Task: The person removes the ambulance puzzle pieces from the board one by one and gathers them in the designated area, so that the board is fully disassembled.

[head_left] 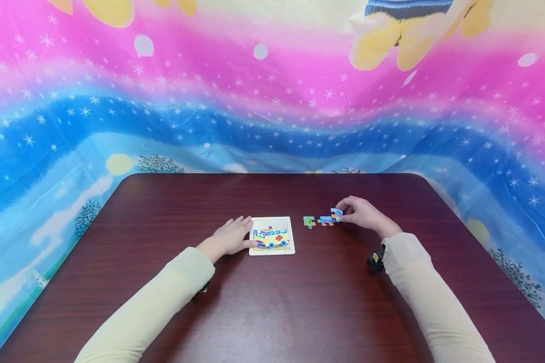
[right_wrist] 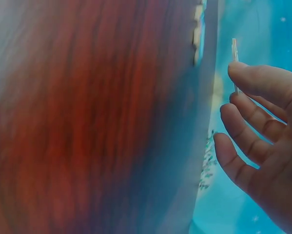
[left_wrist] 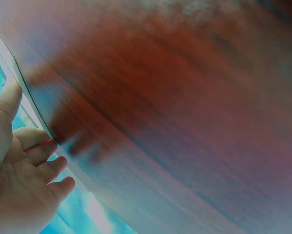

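Observation:
A white-framed puzzle board (head_left: 292, 247) lies flat on the table, with a picture of a yellow ambulance van in it. My left hand (head_left: 229, 237) rests on the left edge of the board, fingers extended, the thumb over the picture's lower left corner. Between thumb and fingertips my right hand (head_left: 362, 214) pinches a jigsaw piece (head_left: 336, 214) in blue and orange. The right wrist view shows that piece (right_wrist: 234, 48) edge-on, held off the table. Under and left of it lie a blue and pink jigsaw piece (head_left: 325, 221) and a green one (head_left: 309, 221).
The dark red-brown table (head_left: 272, 302) has rounded far corners. Behind it hangs a colourful cloth (head_left: 272, 101) with snowflakes, reaching down past both sides of the table. A small black device (head_left: 375, 260) is worn at the right wrist.

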`<state>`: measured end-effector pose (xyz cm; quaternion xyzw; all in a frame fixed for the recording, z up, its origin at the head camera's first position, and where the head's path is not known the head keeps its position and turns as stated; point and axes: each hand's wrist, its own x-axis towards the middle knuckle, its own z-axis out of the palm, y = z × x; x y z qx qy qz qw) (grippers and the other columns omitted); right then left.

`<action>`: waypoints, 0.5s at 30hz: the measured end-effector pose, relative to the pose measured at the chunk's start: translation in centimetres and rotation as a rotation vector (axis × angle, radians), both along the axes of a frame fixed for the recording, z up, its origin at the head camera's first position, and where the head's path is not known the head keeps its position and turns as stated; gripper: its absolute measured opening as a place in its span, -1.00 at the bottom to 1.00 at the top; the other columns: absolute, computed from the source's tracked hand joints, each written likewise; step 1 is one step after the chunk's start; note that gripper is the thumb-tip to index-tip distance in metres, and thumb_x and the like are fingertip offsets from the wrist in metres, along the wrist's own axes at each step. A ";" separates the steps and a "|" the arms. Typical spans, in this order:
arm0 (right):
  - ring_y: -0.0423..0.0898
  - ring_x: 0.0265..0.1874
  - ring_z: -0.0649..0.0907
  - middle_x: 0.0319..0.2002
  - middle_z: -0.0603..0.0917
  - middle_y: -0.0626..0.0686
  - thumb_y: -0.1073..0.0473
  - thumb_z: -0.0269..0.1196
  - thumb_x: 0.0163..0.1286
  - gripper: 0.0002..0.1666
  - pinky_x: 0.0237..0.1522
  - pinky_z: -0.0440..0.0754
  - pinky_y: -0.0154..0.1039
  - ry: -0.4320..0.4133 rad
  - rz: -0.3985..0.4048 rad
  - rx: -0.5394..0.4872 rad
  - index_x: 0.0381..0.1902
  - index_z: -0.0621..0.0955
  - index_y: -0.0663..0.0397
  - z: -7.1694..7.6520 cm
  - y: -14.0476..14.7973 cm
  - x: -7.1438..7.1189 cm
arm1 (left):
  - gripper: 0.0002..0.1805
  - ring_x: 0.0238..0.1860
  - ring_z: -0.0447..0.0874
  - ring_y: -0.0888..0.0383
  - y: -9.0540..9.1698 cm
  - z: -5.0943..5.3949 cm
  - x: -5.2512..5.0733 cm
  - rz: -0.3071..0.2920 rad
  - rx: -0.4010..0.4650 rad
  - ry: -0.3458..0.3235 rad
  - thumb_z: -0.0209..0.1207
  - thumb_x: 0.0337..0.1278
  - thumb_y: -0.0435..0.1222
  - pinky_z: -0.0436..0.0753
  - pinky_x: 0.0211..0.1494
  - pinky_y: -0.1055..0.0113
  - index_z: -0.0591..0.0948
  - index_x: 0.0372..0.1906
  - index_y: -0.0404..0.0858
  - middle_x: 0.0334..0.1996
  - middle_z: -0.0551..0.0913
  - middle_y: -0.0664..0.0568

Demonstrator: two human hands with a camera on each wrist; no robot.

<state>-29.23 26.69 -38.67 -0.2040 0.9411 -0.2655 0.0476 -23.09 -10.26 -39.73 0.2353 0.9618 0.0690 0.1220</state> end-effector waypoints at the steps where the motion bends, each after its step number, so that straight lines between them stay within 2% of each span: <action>1: 0.03 -0.28 0.54 -0.19 0.52 0.15 0.36 0.29 0.17 -0.70 -0.26 0.55 -0.07 -0.010 -0.005 0.007 -0.10 0.57 0.24 -0.1 0.2 0.0 | -0.22 0.37 -0.02 -0.07 0.0 0.0 0.0 0.000 -0.002 0.000 0.04 0.24 0.03 0.02 0.36 0.06 0.17 0.36 -0.40 0.37 0.11 -0.16; 9: 0.03 -0.29 0.53 -0.18 0.53 0.15 0.35 0.28 0.18 -0.70 -0.26 0.55 -0.08 -0.082 -0.030 0.037 -0.09 0.57 0.24 -0.8 1.3 -0.3 | -0.22 0.37 -0.02 -0.07 0.0 -0.1 -0.1 -0.002 -0.010 0.004 0.04 0.24 0.04 0.02 0.36 0.06 0.16 0.36 -0.40 0.37 0.11 -0.16; 15: 0.07 -0.24 0.52 -0.15 0.53 0.19 0.36 0.27 0.19 -0.69 -0.21 0.53 -0.04 -0.096 -0.025 0.048 -0.08 0.57 0.27 -0.9 1.6 -0.2 | -0.22 0.37 -0.01 -0.07 0.0 -0.1 -0.1 -0.007 -0.005 0.004 0.03 0.24 0.04 0.02 0.36 0.06 0.16 0.36 -0.40 0.37 0.11 -0.16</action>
